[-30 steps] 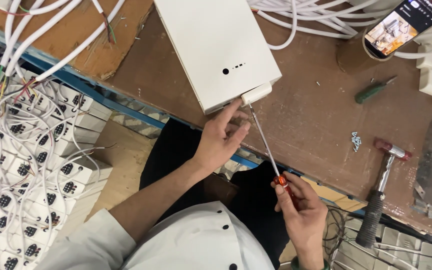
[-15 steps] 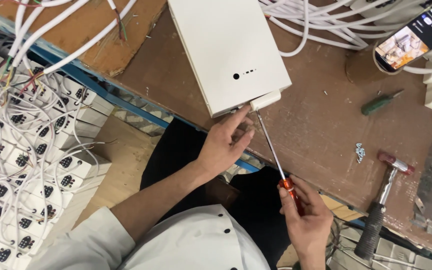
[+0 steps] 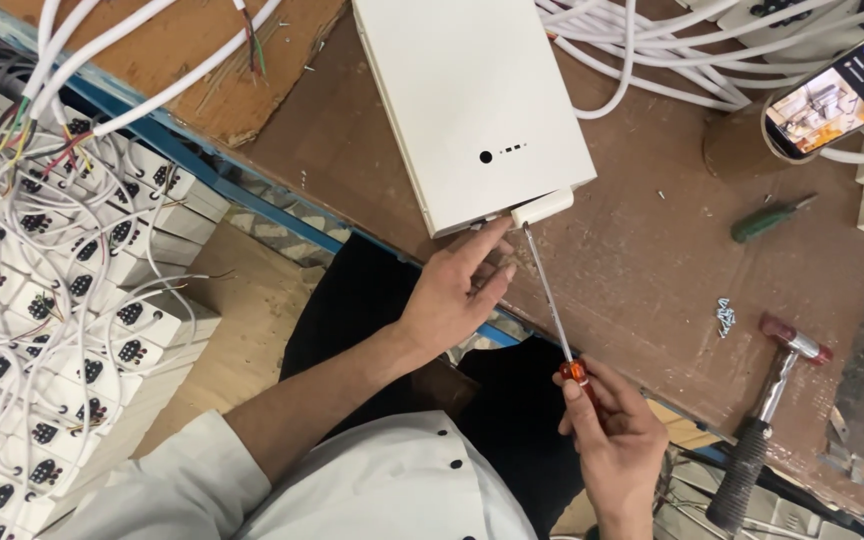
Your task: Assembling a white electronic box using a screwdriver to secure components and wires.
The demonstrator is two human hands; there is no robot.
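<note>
A person stands at a worn brown wooden table [image 3: 652, 290], seen from above. The left hand [image 3: 457, 290] lies at the near edge of a flat white rectangular plastic box [image 3: 467, 100], its fingers stretched out and loosely spread, the fingertips pressing at the box's lower edge beside a small white plastic block [image 3: 542, 208] fitted at the corner. The right hand [image 3: 612, 430] is curled closed around the orange handle of a long thin metal screwdriver [image 3: 549, 290], whose shaft runs up and away to meet that white block.

Compared with a moment ago, the box sits a little farther right and the screwdriver shaft stands steeper, its tip now right at the block; the left fingers have slid along the edge toward the same corner. Judging by this, the driver is now seated for work on the corner fitting.

No open container shows its contents. The white box is closed, with a dark round dot and small marks on its face. To the left, below the table, white socket modules with loose white cables [image 3: 62, 300] are stacked in rows. On the table lie a green-handled screwdriver [image 3: 767, 220], a small cluster of screws [image 3: 725, 315], a hammer with a red head [image 3: 772, 410] and a lit phone [image 3: 837, 90].
</note>
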